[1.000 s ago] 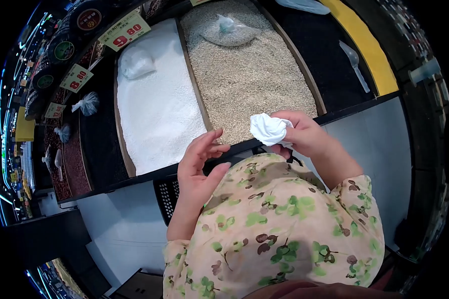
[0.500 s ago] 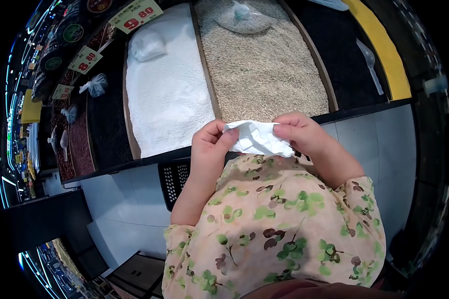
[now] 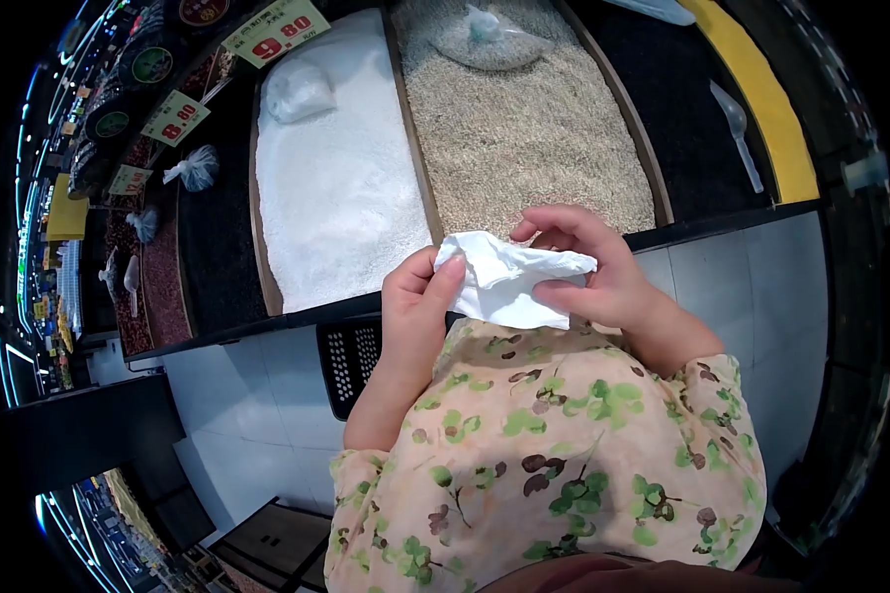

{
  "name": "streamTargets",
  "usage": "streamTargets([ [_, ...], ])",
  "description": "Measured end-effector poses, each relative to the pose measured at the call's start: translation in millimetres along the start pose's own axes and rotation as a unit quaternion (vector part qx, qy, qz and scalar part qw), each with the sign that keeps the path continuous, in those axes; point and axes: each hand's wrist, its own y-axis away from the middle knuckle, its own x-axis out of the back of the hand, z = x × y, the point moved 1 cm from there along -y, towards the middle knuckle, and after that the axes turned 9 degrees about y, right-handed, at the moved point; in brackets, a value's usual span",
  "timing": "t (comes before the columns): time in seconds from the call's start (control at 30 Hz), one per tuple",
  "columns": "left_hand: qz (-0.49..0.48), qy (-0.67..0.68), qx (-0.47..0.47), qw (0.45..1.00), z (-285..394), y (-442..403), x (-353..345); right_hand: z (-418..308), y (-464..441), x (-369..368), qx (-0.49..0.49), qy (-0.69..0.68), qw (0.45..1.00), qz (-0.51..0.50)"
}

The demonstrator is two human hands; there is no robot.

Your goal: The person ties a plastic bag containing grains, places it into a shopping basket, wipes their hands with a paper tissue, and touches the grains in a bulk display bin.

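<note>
A crumpled, partly unfolded white tissue is in front of my body, just past the near edge of the grain bins. My left hand pinches its left end between thumb and fingers. At the right end, my right hand has its thumb against the tissue's lower part, with the index finger raised and apart from the thumb. Its other fingers are partly hidden behind the tissue.
Beyond my hands lie a bin of white grain and a bin of beige grain, each with a tied plastic bag on top. A clear scoop rests in a dark bin at right. Price signs stand at left.
My left hand has come over to the tissue and taken its left end. The crumpled tissue is now spread wider, and the fingers of my right hand have lifted and opened.
</note>
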Motion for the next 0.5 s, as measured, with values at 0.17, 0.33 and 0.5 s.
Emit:
streamTargets([
  [0.17,-0.077,-0.061,0.044,0.994,-2,5,2,18,5,10,-0.150,-0.166,0.974,0.025],
  [0.33,-0.118,-0.135,-0.003,0.984,-11,0,11,23,3,11,-0.225,-0.343,0.908,0.080],
  [0.5,-0.032,-0.116,-0.242,0.963,-10,-6,21,46,2,9,-0.217,-0.262,0.929,0.145],
])
